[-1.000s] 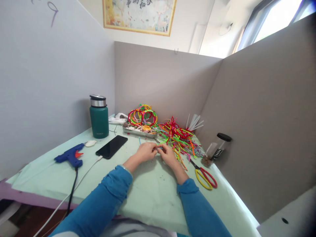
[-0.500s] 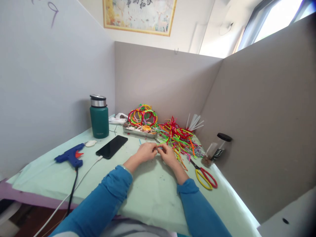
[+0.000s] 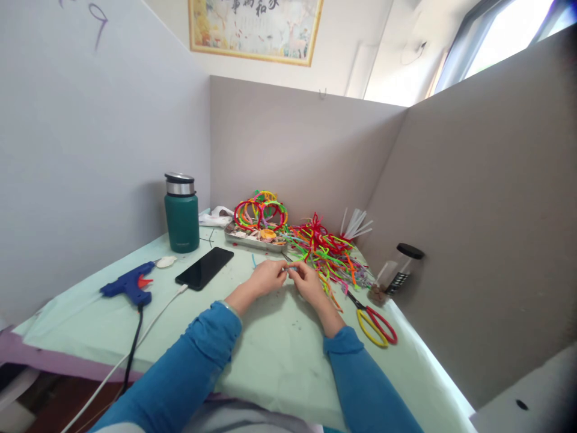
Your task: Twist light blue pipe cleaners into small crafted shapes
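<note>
Over the middle of the table, my left hand (image 3: 268, 277) and my right hand (image 3: 305, 281) meet at the fingertips, both pinched closed. A small bluish piece shows between them, too small to name. A short light-blue strand (image 3: 253, 261) sticks up just beyond my left hand. Behind my right hand spreads a tangled heap of fuzzy coloured stems (image 3: 320, 240). Colourful fuzzy rings (image 3: 260, 213) stand on a metal tray (image 3: 255, 242) that also holds small pieces.
At the left are a blue glue gun (image 3: 128, 284), a black phone (image 3: 205, 268) with a white cable, and a green bottle (image 3: 181, 222). Scissors (image 3: 376, 325) with red and yellow handles and a tilted clear jar (image 3: 401, 270) are at the right. Grey partitions (image 3: 293, 138) enclose the table.
My fingertips have shifted slightly where they meet, and the bluish piece between them shows more. The light-blue strand beyond my left hand has moved slightly left.
</note>
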The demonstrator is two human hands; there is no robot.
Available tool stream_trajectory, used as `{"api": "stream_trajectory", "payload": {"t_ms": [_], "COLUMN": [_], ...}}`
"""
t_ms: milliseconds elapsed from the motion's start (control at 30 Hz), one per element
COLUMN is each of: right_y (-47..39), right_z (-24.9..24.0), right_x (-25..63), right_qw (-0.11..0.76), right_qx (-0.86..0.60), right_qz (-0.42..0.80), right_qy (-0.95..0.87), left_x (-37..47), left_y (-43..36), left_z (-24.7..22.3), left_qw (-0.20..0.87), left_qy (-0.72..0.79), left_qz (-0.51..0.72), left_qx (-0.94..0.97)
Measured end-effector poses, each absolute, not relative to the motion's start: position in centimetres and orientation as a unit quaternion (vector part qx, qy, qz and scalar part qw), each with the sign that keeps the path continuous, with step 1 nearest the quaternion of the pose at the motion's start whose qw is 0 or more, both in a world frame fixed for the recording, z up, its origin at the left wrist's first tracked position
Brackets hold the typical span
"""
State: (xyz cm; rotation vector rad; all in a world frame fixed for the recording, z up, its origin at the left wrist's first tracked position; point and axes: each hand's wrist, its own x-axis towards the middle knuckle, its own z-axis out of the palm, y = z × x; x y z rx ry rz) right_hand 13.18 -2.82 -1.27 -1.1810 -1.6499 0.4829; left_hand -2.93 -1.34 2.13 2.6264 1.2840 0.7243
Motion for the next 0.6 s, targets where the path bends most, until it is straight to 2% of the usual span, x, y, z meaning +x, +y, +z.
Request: {"api": "stream_trajectory", "payload": {"t_ms": [600], "right_y": [-3.27], "right_z": [-0.71], "right_x": [13.10], "right_qw": [0.507], "right_qx": [-0.487], "right_qz": [0.210], "right_qy": [-0.680], "left_x": [-2.90], "left_y": [-1.75], "left_z": [2.34], "left_qw": [0.035], "left_qy": [0.444], "left_qz": [0.226], "left_qx": [0.866]}}
